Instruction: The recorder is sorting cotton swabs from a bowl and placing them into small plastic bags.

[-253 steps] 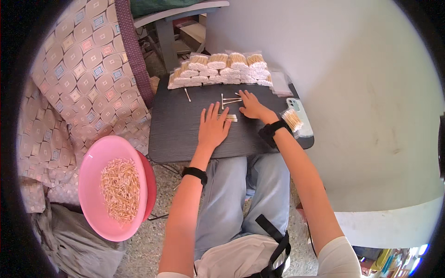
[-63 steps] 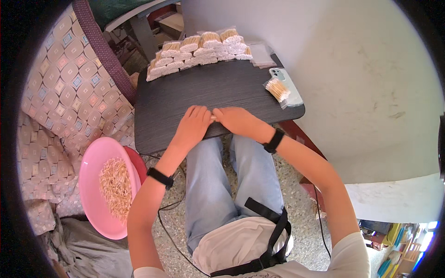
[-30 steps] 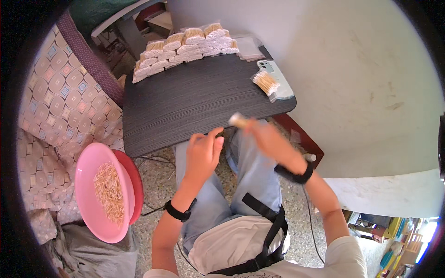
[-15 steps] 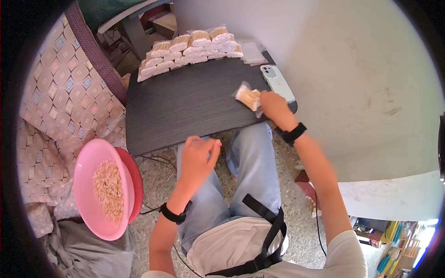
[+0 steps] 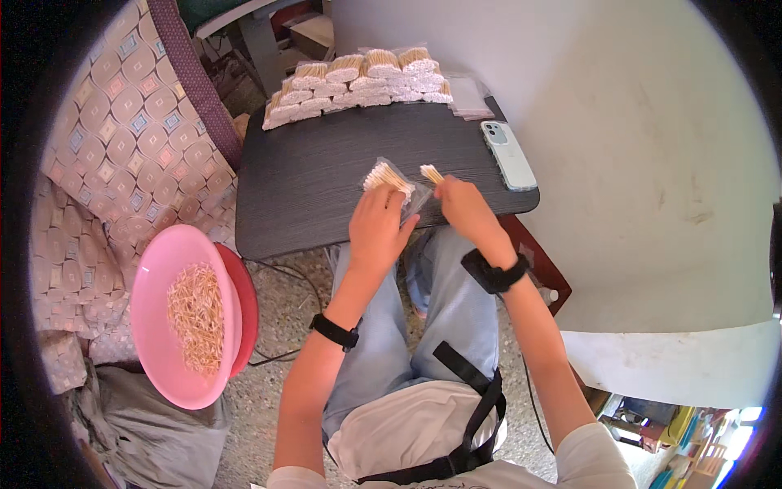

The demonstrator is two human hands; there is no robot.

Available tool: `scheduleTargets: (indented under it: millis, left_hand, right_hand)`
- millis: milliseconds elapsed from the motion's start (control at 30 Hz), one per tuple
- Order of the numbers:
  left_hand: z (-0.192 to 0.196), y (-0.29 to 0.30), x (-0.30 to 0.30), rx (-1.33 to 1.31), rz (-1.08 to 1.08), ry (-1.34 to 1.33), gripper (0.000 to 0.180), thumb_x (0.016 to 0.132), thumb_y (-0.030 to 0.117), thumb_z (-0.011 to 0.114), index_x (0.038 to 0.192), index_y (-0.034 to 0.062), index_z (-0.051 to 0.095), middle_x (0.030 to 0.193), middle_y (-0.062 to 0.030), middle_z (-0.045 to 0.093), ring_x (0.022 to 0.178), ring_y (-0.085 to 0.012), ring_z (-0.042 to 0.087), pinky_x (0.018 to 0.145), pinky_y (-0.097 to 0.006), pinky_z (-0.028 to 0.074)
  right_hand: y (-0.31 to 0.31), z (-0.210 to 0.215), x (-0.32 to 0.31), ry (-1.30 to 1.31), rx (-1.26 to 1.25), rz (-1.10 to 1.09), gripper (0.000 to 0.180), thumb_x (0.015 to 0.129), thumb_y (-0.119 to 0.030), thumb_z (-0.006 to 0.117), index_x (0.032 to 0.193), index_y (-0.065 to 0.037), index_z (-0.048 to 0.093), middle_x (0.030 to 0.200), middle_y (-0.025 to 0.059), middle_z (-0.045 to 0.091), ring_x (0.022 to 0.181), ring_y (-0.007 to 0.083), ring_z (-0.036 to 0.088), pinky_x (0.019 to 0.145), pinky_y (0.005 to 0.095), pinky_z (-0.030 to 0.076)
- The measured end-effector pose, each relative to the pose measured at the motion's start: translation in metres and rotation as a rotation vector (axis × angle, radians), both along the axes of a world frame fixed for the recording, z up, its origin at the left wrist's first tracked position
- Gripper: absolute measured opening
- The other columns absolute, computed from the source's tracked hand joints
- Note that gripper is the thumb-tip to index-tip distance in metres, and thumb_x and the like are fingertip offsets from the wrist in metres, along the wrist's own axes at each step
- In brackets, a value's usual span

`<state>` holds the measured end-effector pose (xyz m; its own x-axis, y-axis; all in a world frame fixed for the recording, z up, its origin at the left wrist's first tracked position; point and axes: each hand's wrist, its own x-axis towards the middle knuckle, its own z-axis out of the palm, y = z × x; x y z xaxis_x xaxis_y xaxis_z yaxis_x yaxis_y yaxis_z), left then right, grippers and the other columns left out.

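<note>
Table: dark table, pale phone at right, bagged swab packs stacked at back.
Left hand: fingers closed on clear bag of cotton swabs.
Right hand: fingers pinch small swab bundle.
Floor: pink bowl of sticks.

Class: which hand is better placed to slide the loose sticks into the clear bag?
Probably the right hand: it pinches the small stick bundle beside the clear bag, which the left hand holds.
</note>
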<state>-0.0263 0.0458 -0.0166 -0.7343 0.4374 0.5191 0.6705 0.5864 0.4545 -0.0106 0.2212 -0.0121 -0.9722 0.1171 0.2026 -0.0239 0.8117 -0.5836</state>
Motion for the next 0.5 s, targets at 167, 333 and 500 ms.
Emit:
scheduleTargets:
  millis: [167, 333, 500]
  left_hand:
    - [0.001, 0.002, -0.009, -0.055, -0.010, 0.202, 0.029, 0.069, 0.015, 0.072, 0.093, 0.0041, 0.060, 0.098, -0.0082, 0.058, 0.094, -0.0277, 0.057, 0.084, -0.039, 0.046]
    - [-0.001, 0.013, -0.011, -0.005, -0.059, 0.234, 0.016, 0.070, 0.010, 0.069, 0.083, 0.0054, 0.060, 0.089, -0.0075, 0.059, 0.089, -0.0289, 0.058, 0.084, -0.039, 0.047]
    - [-0.006, 0.007, -0.010, 0.027, 0.009, 0.214, 0.006, 0.076, 0.007, 0.063, 0.079, 0.0060, 0.058, 0.081, -0.0081, 0.062, 0.078, -0.0294, 0.060, 0.086, -0.038, 0.049]
  right_hand:
    - [-0.001, 0.010, 0.037, -0.147, -0.204, 0.076, 0.022, 0.088, -0.010, 0.042, 0.080, 0.001, 0.059, 0.079, 0.0220, 0.062, 0.080, 0.0397, 0.061, 0.071, 0.0443, 0.046]
    - [0.002, -0.020, 0.042, -0.093, -0.254, 0.132, 0.025, 0.093, -0.016, 0.041, 0.084, 0.000, 0.058, 0.071, 0.0154, 0.056, 0.066, 0.0256, 0.054, 0.064, 0.0363, 0.042]
    - [-0.021, 0.005, 0.042, -0.183, -0.313, 0.107, 0.030, 0.095, -0.017, 0.038, 0.083, 0.003, 0.059, 0.081, 0.0236, 0.062, 0.081, 0.0392, 0.060, 0.073, 0.0443, 0.045]
